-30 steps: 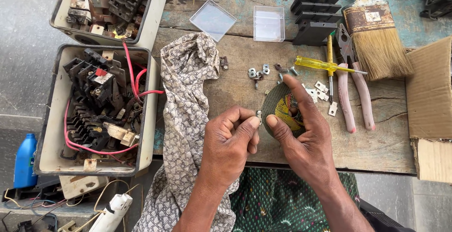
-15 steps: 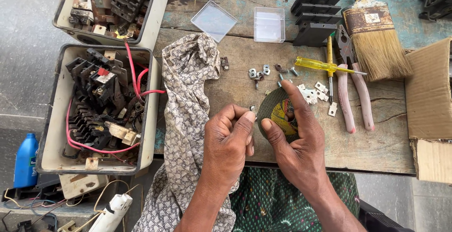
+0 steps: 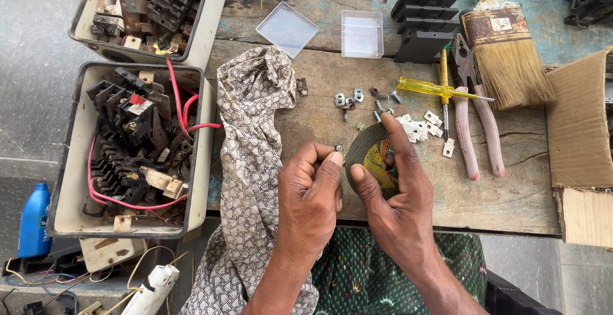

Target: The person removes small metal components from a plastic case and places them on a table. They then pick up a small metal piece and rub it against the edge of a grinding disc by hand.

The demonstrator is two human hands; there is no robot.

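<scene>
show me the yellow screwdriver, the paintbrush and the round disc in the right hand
yellow screwdriver (image 3: 424, 87), head view, on its handle
paintbrush (image 3: 511, 66), head view, on its bristles
round disc (image 3: 370, 155), head view, on its yellow label

A single head-worn camera looks almost straight down on the wooden bench (image 3: 511, 193) from just above its near edge, close enough that both forearms enter from the bottom of the frame. The bench's far edge lies at the top, its left edge beside the open box (image 3: 70, 161); no second view shares the scene.
</scene>
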